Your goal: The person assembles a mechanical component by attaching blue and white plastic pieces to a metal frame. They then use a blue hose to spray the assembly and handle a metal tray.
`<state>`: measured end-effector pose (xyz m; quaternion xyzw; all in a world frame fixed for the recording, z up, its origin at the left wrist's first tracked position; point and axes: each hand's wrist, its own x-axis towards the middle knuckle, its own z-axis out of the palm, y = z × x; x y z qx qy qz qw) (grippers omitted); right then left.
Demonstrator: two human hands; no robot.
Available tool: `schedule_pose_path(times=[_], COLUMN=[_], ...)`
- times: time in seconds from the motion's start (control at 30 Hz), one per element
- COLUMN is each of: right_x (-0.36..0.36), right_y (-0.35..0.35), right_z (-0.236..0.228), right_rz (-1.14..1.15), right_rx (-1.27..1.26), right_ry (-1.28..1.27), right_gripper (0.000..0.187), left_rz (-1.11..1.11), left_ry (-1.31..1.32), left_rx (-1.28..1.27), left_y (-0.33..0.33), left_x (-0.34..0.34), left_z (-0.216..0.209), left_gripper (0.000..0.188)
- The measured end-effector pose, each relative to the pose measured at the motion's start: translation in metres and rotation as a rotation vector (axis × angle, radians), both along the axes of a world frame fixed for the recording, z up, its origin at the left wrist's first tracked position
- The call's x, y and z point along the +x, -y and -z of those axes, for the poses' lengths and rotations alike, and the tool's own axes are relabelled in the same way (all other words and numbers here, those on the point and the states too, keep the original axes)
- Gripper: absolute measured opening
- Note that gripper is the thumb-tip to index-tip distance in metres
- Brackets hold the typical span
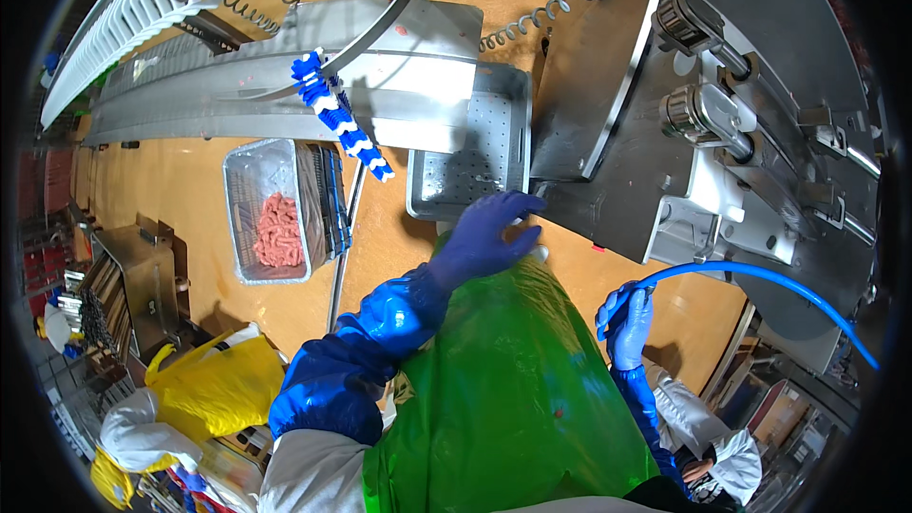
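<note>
My left hand [483, 236], in a purple glove and a shiny blue sleeve, reaches out in front of my green apron [513, 389]. Its fingers are apart and nothing shows in them. Just beyond it is a grey perforated crate [446, 185], partly under the edge of a metal chute [418, 76]. At the right, my right hand [629, 328], in a lighter blue glove, is closed around the end of a blue hose [760, 271]. The hose arcs away to the right; what is on its held end is hard to make out.
A plastic-lined crate [236, 228] of ground meat [279, 233] stands on the floor, left. A metal machine [722, 114] fills the right. Blue-and-white clips [342, 119] hang from a curved rail; white hangers [142, 28] line the far left. People in yellow [214, 380] and white [689, 413] are near.
</note>
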<state>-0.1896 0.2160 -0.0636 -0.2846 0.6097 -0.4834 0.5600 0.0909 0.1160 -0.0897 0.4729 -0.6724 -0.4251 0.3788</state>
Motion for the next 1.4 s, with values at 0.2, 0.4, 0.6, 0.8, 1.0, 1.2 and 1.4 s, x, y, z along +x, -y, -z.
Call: schedule_pose_path(times=[0.2, 0.4, 0.6, 0.8, 1.0, 1.2, 1.4], right_x=[0.031, 0.009, 0.054, 0.065, 0.072, 0.070, 0.015], right_y=[-0.004, -0.054, -0.019, -0.016, -0.011, -0.010, -0.005], right_z=[-0.017, -0.018, -0.100, -0.119, -0.128, -0.142, -0.205], right_rz=[0.054, 0.051, 0.152, 0.128, 0.118, 0.100, 0.250], right_rx=[-0.033, -0.034, 0.183, 0.332, 0.409, 0.445, 0.419], right_ry=[-0.112, -0.661, -0.226, -0.213, -0.237, -0.208, -0.615], right_gripper=[0.028, 0.027, 0.028, 0.028, 0.029, 0.032, 0.038], left_rz=[0.441, 0.663, 0.990, 1.096, 1.100, 1.067, 0.811], left_ry=[-0.117, -0.208, -0.307, -0.335, -0.335, -0.337, -0.227], left_rx=[-0.268, -1.017, -0.776, -0.771, -0.736, -0.791, -0.964], left_y=[0.020, 0.029, 0.048, 0.051, 0.052, 0.049, 0.020], left_x=[-0.045, -0.108, -0.134, -0.128, -0.115, -0.122, -0.132], left_z=[-0.047, -0.083, -0.072, -0.066, -0.065, -0.067, -0.094], left_gripper=[0.034, 0.048, 0.059, 0.052, 0.057, 0.077, 0.077])
